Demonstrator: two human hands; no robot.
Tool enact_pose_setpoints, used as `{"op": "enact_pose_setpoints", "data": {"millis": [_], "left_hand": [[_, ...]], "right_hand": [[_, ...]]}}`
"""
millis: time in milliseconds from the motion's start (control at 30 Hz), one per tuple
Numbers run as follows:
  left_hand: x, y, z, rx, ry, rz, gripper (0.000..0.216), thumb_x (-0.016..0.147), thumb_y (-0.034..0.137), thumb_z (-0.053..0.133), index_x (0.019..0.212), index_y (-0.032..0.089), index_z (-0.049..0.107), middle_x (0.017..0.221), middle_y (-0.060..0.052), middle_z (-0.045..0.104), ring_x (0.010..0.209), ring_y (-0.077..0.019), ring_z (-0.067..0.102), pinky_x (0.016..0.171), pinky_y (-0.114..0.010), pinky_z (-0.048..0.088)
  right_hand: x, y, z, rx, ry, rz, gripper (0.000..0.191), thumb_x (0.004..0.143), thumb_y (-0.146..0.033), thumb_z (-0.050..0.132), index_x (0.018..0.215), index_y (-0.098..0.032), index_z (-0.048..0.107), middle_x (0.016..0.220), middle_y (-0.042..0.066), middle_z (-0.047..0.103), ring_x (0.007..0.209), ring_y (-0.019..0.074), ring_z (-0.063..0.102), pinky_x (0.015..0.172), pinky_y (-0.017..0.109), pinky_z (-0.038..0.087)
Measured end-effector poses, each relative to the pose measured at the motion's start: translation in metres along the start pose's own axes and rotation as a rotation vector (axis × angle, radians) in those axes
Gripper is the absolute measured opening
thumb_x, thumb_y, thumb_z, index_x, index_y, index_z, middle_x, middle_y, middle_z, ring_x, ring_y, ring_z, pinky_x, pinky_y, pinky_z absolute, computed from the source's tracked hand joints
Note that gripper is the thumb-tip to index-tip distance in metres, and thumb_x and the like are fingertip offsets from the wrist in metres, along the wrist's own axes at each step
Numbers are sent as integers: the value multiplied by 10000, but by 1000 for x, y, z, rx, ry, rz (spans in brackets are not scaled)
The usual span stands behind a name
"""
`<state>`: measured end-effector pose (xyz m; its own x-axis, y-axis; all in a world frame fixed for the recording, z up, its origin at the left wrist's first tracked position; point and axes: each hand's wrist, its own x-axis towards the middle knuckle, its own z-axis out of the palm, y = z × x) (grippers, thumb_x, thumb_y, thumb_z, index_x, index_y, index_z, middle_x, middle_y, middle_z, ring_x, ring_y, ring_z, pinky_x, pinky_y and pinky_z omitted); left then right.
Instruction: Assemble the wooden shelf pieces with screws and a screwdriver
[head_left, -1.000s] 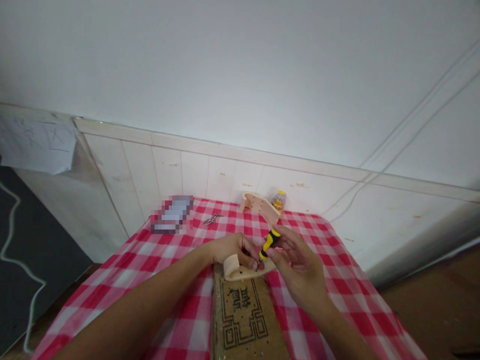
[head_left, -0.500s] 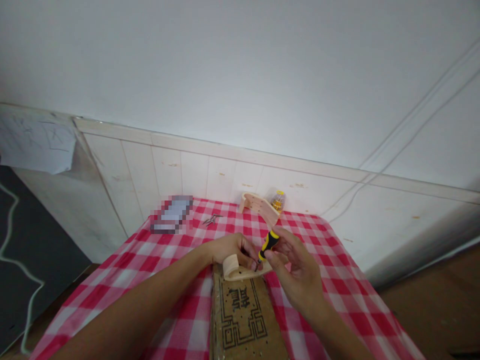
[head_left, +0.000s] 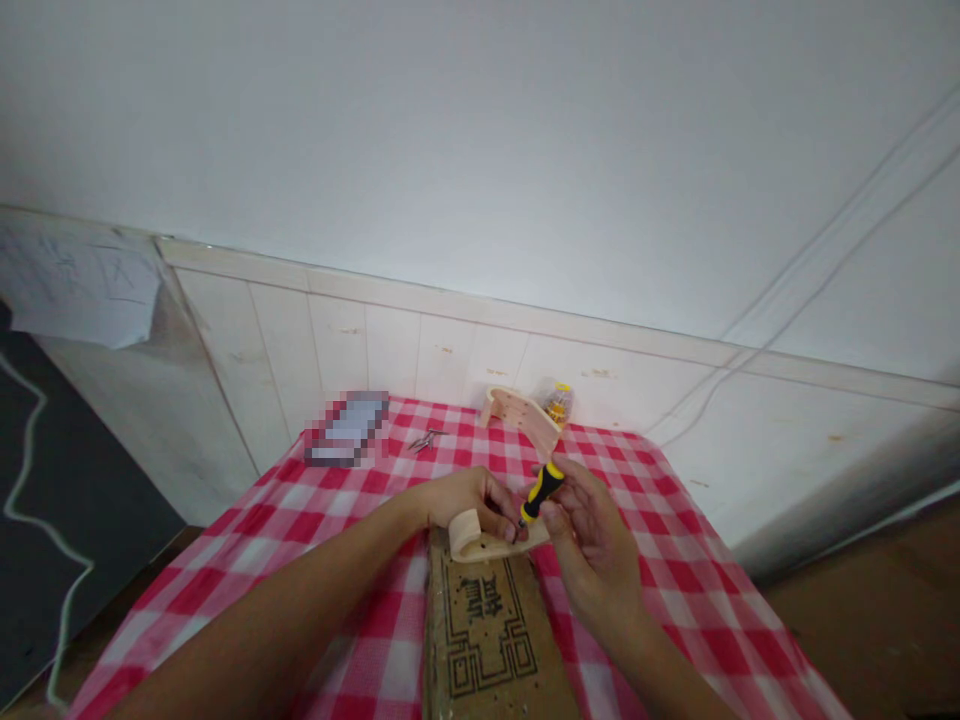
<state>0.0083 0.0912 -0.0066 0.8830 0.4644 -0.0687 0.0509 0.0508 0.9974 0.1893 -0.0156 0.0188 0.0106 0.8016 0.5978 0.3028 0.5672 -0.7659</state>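
Note:
A curved pale wooden piece (head_left: 466, 535) with a rolled end and a small hole lies on a worn cardboard box (head_left: 491, 630) printed with dark patterns. My left hand (head_left: 480, 500) is closed over the wooden piece, its thumb and fingers pressed together close to the screwdriver's tip. Any small item between those fingertips is hidden. My right hand (head_left: 592, 530) grips a black and yellow screwdriver (head_left: 543, 490), tilted with its tip down at the left fingertips.
A second curved wooden piece (head_left: 521, 412) with holes stands at the table's back, beside a clear yellow-topped container (head_left: 559, 402). Small metal pieces (head_left: 427, 441) and a pixelated flat item (head_left: 349, 430) lie on the checked tablecloth (head_left: 360, 585). A white panelled wall (head_left: 390, 345) rises behind.
The whole view has shifted slightly. My right fingers have moved a little around the screwdriver handle, and its tilt looks slightly different. My left hand stays at the wooden piece.

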Motion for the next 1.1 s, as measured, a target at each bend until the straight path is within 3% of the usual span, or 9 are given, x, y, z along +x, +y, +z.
{"op": "enact_pose_setpoints", "data": {"millis": [400, 800, 1100], "left_hand": [[1, -3, -1, 14, 14, -4, 420, 602, 507, 932, 794, 151, 815, 691, 6, 683, 611, -113, 520, 629, -248, 407], [0, -2, -2, 66, 6, 20, 371, 650, 485, 905, 785, 155, 805, 777, -6, 690, 709, -132, 549, 662, -239, 425], [1, -1, -2, 52, -1, 15, 340, 644, 464, 906, 771, 165, 803, 775, -6, 698, 712, -139, 564, 670, -247, 441]], "right_hand": [[0, 4, -2, -117, 7, -58, 411, 978, -237, 638, 1354, -389, 577, 1265, 72, 714, 1126, 274, 719, 936, 480, 584], [3, -2, -1, -113, 9, -51, 376, 951, -235, 669, 1308, -348, 628, 1151, 71, 742, 1008, 255, 742, 916, 457, 591], [1, 0, -3, -117, 1, -48, 382, 959, -248, 664, 1319, -366, 619, 1192, 68, 734, 1068, 263, 733, 938, 472, 589]]}}
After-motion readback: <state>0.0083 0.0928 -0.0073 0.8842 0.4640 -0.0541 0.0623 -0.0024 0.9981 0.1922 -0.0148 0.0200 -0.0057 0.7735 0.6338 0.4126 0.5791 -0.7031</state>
